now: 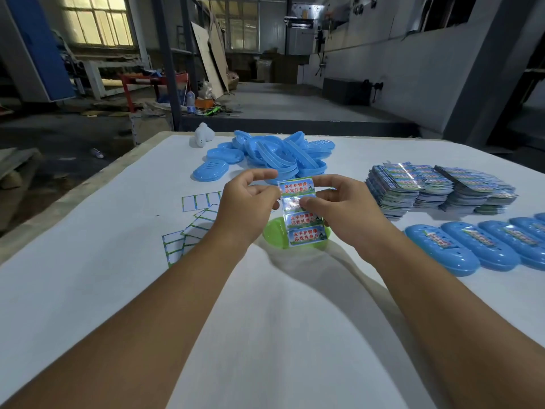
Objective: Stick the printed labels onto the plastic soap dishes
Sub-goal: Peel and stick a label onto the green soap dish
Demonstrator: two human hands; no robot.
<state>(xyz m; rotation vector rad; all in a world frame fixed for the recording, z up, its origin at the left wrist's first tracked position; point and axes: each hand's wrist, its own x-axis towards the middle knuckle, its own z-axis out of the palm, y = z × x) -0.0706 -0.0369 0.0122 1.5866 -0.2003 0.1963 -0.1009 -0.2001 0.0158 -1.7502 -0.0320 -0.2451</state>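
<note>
Label strip [302,212] held in both hands above a green soap dish [275,236] on the white tabletop [265,320].
Left hand [246,206] and right hand [342,206] each keep a narrow pinching grip on the strip's upper labels; the strip hides much of the green dish. Far: heap of blue soap dishes [271,156]. Right: stacked label sheets [436,190], labelled blue dishes [477,246] in a row. Left: peeled backing sheets [191,228].

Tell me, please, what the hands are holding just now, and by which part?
Both hands hold one label strip near its upper end: the left hand at its left edge, the right hand pinching the second label.
</note>
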